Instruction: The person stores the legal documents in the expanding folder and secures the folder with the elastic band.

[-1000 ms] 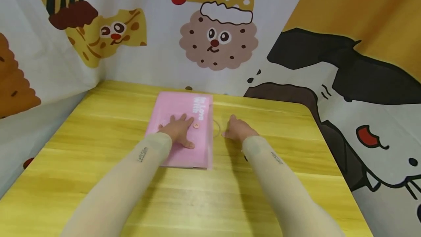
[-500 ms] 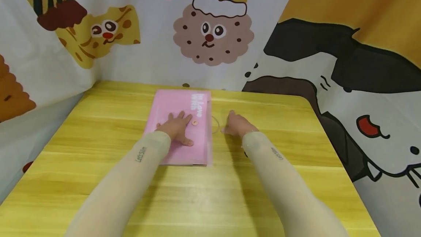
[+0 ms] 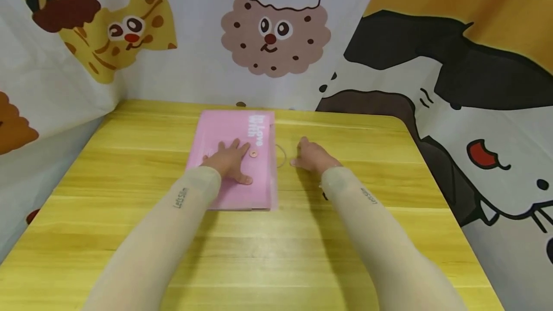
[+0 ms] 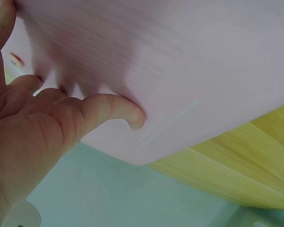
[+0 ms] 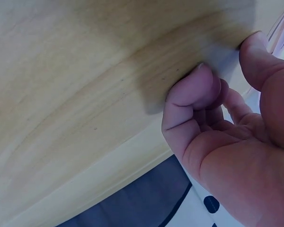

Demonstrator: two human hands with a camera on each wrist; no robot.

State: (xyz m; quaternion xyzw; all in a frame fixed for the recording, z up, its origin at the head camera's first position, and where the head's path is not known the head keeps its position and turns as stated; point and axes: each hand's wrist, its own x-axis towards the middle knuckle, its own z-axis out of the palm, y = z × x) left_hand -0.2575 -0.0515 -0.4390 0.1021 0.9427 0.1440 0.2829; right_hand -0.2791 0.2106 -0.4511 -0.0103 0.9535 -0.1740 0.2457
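Observation:
A pink file folder (image 3: 233, 196) with white lettering lies flat on the wooden table. It has a round button (image 3: 253, 154) near its right side, and a thin cord loop (image 3: 282, 156) sticks out past that edge. My left hand (image 3: 227, 161) rests on the folder's cover, fingers spread, with the thumb pointing toward the near right. To the right of the loop, my right hand (image 3: 315, 156) rests on the tabletop, apart from the folder. In the right wrist view its fingers (image 5: 191, 97) are loosely curled, the thumb (image 5: 258, 59) stands away from them, and nothing is between.
The yellow wood-grain table (image 3: 268, 263) extends around the folder on all sides. Behind its far edge hangs a white cloth (image 3: 194, 76) printed with cartoon food and animals, which also runs down both sides.
The whole scene sits slightly higher in the head view as the camera tilts. Both hands and the folder keep practically the same places relative to each other.

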